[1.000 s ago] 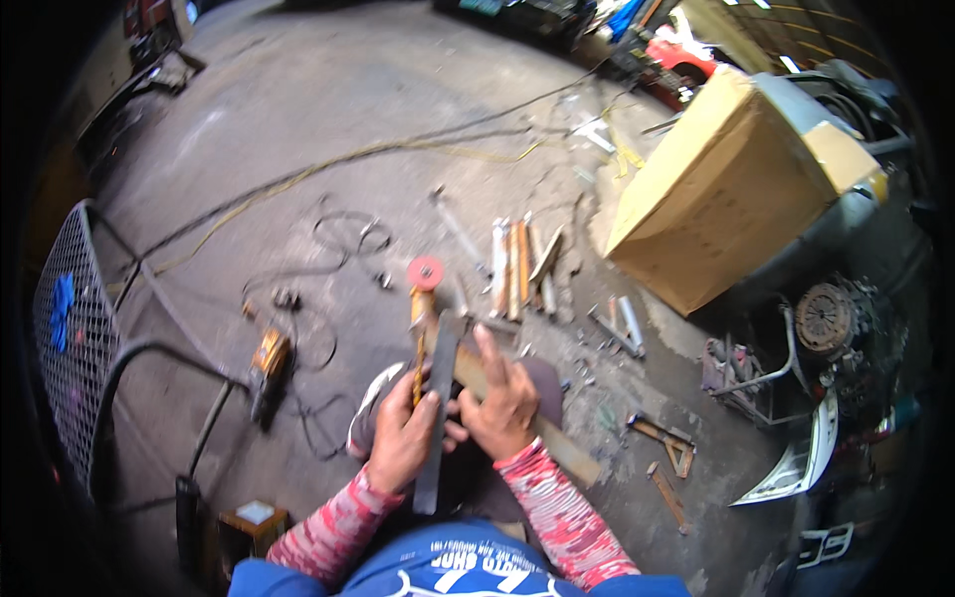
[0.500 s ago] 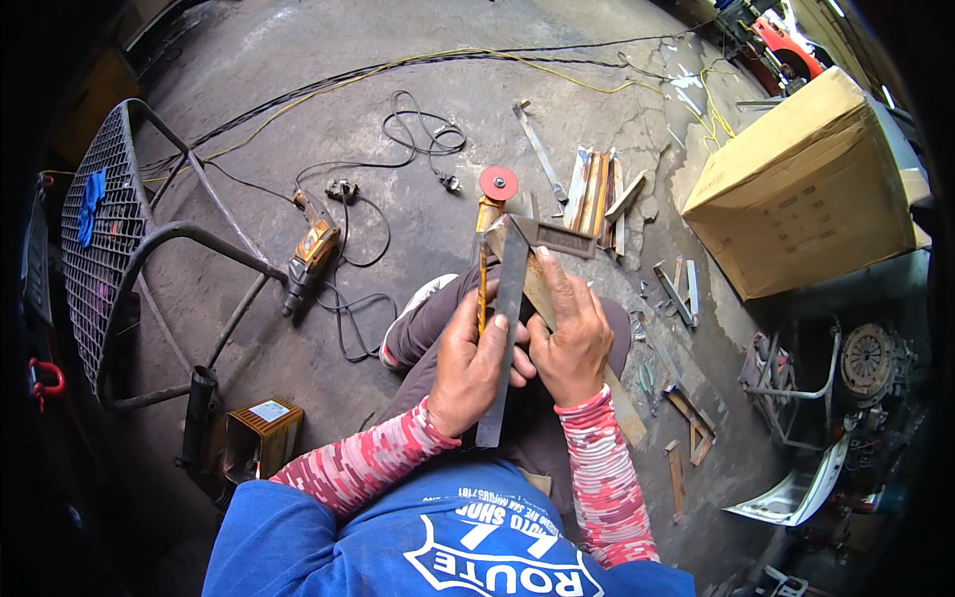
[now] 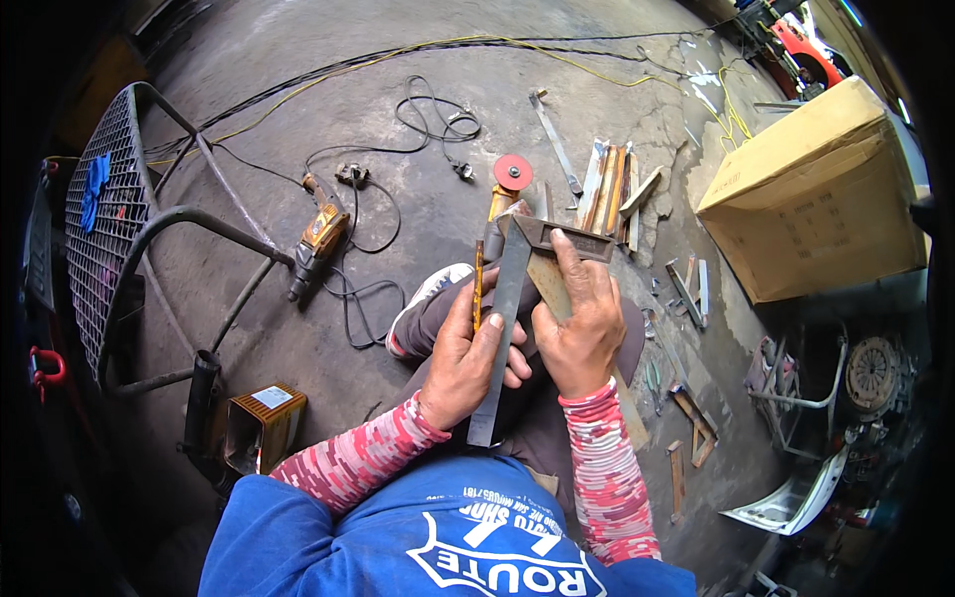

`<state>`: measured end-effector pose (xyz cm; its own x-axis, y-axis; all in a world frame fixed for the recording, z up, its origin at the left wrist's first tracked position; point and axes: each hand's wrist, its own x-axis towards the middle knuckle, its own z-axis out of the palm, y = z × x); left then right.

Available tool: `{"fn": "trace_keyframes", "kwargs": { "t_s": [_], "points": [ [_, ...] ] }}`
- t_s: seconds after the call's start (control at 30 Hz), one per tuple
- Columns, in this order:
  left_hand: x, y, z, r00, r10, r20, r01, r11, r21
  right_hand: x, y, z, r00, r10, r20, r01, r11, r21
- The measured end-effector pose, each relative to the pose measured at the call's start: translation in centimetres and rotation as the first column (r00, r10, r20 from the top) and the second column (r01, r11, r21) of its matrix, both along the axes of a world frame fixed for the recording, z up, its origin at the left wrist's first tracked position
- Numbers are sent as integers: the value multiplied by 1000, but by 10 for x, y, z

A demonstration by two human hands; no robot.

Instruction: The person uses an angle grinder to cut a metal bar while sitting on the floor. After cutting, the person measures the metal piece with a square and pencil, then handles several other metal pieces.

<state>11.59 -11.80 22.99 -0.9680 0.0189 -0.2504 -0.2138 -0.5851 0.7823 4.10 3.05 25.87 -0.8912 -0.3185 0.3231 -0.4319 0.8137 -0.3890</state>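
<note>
In front of my lap, a try square (image 3: 509, 308) lies over a flat, rust-stained metal bar (image 3: 549, 279). My left hand (image 3: 460, 366) is closed round the square's long steel blade, with a yellow-brown pencil (image 3: 478, 289) held upright between its fingers. My right hand (image 3: 582, 338) is closed about the bar, and its index finger stretches up onto the square's dark stock. The bar runs on beneath my right wrist, down past my thigh. Just beyond the square's corner stands an angle grinder (image 3: 499, 204) with a red disc.
An orange drill (image 3: 320, 237) and looped black cords lie left, beside a mesh-backed metal frame (image 3: 214, 214) and a square tin (image 3: 267, 428). Metal strips (image 3: 609, 194) are piled ahead. A big cardboard box (image 3: 811, 204) stands right; loose metal pieces (image 3: 693, 423) lie near my right knee.
The square has shifted slightly on the bar, its stock showing more fully to the right. My right index finger has moved up onto the stock. My left hand keeps the blade and pencil.
</note>
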Motion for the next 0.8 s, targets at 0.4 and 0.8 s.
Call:
{"fn": "trace_keyframes", "kwargs": {
  "t_s": [0.4,0.8],
  "points": [
    [-28,-26,-17,999,-47,-13,47,998,45,1,-17,-3,999,-37,-2,37,999,28],
    [-23,-25,-20,996,-93,9,92,994,51,-4,-19,-5,995,74,-67,-63,986,157]
  ]
}}
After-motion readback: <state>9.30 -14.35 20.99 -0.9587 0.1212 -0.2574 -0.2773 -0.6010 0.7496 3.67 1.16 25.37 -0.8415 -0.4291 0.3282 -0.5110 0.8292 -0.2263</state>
